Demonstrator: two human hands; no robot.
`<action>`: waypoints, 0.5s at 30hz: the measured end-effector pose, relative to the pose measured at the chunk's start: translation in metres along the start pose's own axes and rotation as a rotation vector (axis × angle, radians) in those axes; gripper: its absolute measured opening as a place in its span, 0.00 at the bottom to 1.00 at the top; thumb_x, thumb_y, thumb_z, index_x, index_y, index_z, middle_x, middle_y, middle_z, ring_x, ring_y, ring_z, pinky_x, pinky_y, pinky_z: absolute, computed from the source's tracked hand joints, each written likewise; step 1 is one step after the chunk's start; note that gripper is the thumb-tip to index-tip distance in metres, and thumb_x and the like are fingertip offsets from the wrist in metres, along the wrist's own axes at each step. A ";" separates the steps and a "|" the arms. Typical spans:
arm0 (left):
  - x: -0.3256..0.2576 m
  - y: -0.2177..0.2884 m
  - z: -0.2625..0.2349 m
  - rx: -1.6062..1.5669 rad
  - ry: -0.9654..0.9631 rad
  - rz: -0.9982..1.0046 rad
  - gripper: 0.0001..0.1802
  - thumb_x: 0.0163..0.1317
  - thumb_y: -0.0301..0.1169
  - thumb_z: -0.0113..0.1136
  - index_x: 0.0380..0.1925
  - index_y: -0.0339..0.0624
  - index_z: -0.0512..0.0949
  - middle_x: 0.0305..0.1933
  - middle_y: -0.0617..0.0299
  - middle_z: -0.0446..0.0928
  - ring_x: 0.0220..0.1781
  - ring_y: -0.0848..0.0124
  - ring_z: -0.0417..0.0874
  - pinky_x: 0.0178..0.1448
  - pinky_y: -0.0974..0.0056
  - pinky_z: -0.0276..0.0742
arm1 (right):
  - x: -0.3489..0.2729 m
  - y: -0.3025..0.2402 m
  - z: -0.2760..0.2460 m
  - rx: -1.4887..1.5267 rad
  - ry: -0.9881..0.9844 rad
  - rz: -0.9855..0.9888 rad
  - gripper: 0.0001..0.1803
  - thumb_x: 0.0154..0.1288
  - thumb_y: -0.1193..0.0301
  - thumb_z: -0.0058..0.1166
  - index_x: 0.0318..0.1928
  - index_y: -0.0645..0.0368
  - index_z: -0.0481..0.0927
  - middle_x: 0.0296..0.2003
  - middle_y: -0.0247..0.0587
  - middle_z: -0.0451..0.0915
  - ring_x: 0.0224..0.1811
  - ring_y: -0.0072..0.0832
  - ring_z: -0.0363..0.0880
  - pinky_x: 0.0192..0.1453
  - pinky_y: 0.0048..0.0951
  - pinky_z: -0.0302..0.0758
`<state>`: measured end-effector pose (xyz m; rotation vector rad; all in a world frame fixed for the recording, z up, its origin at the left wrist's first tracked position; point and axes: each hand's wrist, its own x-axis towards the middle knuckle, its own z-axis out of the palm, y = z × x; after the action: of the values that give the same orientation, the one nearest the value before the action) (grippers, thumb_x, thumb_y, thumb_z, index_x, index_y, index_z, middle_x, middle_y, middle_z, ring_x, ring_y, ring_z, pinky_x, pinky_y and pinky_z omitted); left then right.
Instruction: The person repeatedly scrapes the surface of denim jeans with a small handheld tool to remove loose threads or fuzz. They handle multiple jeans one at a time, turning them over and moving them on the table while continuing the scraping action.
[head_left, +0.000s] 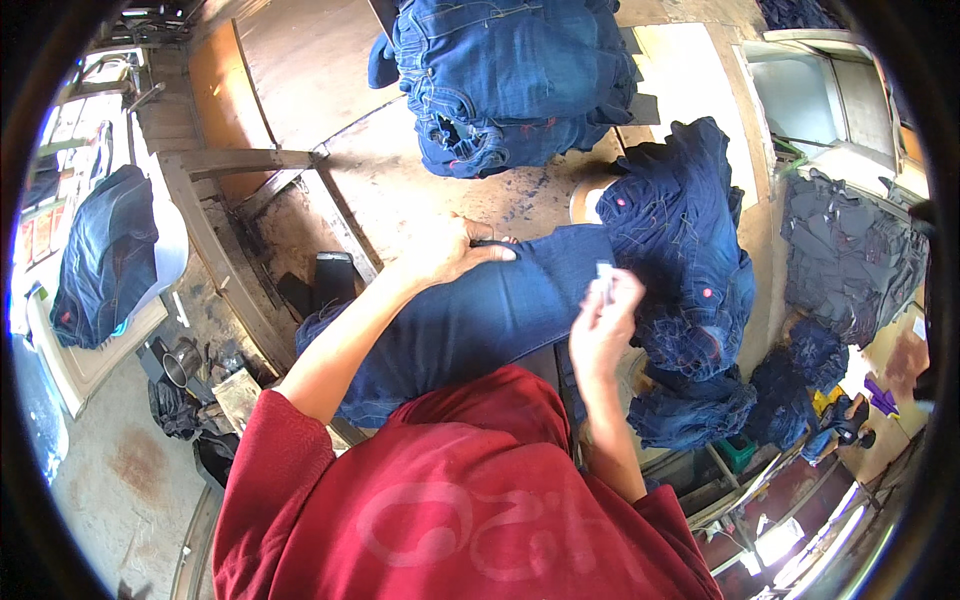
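Observation:
A dark blue denim trouser leg (470, 315) lies stretched across in front of me, its hem end toward the right. My left hand (450, 257) grips its far edge, with the thumb on top and the other fingers partly hidden. Above the hem end, my right hand (605, 322) is closed around a small whitish-grey piece (604, 280), too small to name. The right fingertips are close to the hem; whether they touch the cloth I cannot tell.
Beyond my hands rises a thick stack of folded jeans (510, 80). More jeans (685, 250) hang in a heap at the right, past them a dark grey garment pile (850, 245). A wooden frame (240, 165) and a metal cup (182, 362) stand at the left.

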<state>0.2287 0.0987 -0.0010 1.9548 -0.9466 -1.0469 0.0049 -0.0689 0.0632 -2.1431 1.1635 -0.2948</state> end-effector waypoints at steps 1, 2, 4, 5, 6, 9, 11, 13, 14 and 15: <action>0.000 0.002 -0.003 -0.127 -0.101 -0.086 0.29 0.65 0.58 0.78 0.51 0.44 0.93 0.38 0.51 0.91 0.41 0.67 0.91 0.51 0.56 0.84 | 0.012 0.016 -0.011 -0.046 0.031 0.083 0.21 0.82 0.73 0.58 0.66 0.60 0.65 0.51 0.63 0.84 0.49 0.54 0.90 0.55 0.47 0.83; 0.000 0.003 -0.005 -0.223 -0.184 -0.130 0.33 0.63 0.60 0.79 0.53 0.43 0.92 0.36 0.52 0.90 0.40 0.67 0.90 0.50 0.55 0.84 | 0.028 0.032 -0.015 0.040 0.082 0.173 0.22 0.85 0.66 0.58 0.66 0.60 0.62 0.48 0.56 0.84 0.48 0.49 0.87 0.56 0.47 0.81; 0.003 0.003 -0.011 -0.447 -0.260 -0.124 0.40 0.58 0.63 0.82 0.56 0.40 0.91 0.33 0.52 0.88 0.37 0.66 0.88 0.49 0.55 0.83 | 0.048 0.059 -0.020 0.062 0.150 0.266 0.22 0.81 0.59 0.65 0.59 0.58 0.70 0.41 0.44 0.82 0.35 0.35 0.84 0.41 0.40 0.80; 0.007 0.001 -0.015 -0.348 -0.406 -0.258 0.47 0.51 0.65 0.85 0.57 0.35 0.90 0.25 0.55 0.82 0.32 0.69 0.83 0.45 0.54 0.79 | 0.061 0.072 -0.034 0.135 -0.102 0.530 0.21 0.78 0.57 0.69 0.54 0.57 0.75 0.37 0.37 0.80 0.30 0.27 0.78 0.33 0.34 0.74; 0.009 0.000 -0.017 -0.309 -0.435 -0.239 0.47 0.52 0.66 0.84 0.57 0.35 0.90 0.24 0.56 0.80 0.31 0.70 0.81 0.44 0.55 0.79 | 0.069 0.082 -0.043 0.212 -0.347 0.829 0.21 0.75 0.54 0.73 0.50 0.56 0.80 0.33 0.31 0.79 0.24 0.19 0.73 0.26 0.28 0.68; 0.015 -0.006 -0.021 -0.208 -0.481 -0.223 0.41 0.55 0.64 0.83 0.52 0.38 0.93 0.19 0.63 0.72 0.28 0.76 0.73 0.40 0.58 0.76 | 0.069 0.100 -0.029 0.585 -0.135 0.867 0.16 0.68 0.58 0.80 0.39 0.55 0.88 0.21 0.20 0.71 0.16 0.10 0.60 0.19 0.20 0.52; 0.019 -0.009 -0.022 -0.158 -0.450 -0.218 0.36 0.56 0.63 0.83 0.46 0.40 0.94 0.18 0.63 0.73 0.27 0.77 0.74 0.39 0.59 0.75 | 0.076 0.105 -0.018 0.522 0.063 0.756 0.14 0.66 0.64 0.81 0.38 0.59 0.88 0.19 0.18 0.68 0.13 0.10 0.55 0.18 0.22 0.48; 0.022 -0.010 -0.022 -0.193 -0.365 -0.169 0.30 0.58 0.61 0.82 0.25 0.42 0.92 0.18 0.64 0.76 0.25 0.73 0.77 0.36 0.58 0.73 | 0.086 0.103 -0.014 0.410 0.115 0.498 0.15 0.68 0.65 0.80 0.36 0.62 0.88 0.20 0.23 0.72 0.19 0.16 0.66 0.24 0.27 0.60; 0.024 -0.011 -0.022 -0.163 -0.314 -0.191 0.30 0.59 0.62 0.81 0.27 0.42 0.93 0.19 0.63 0.79 0.26 0.73 0.79 0.36 0.58 0.75 | 0.089 0.098 -0.012 0.267 0.090 0.377 0.16 0.69 0.63 0.78 0.35 0.63 0.87 0.20 0.26 0.73 0.21 0.19 0.71 0.27 0.30 0.65; 0.025 -0.011 -0.021 -0.134 -0.265 -0.215 0.30 0.59 0.62 0.80 0.28 0.43 0.93 0.20 0.61 0.81 0.27 0.72 0.82 0.37 0.57 0.77 | 0.091 0.091 -0.021 -0.068 -0.062 0.297 0.23 0.76 0.54 0.70 0.36 0.65 0.88 0.21 0.37 0.78 0.25 0.32 0.75 0.35 0.38 0.71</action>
<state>0.2602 0.0883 -0.0101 1.8661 -0.7910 -1.4821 -0.0129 -0.1864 0.0095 -1.9857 1.4501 -0.0560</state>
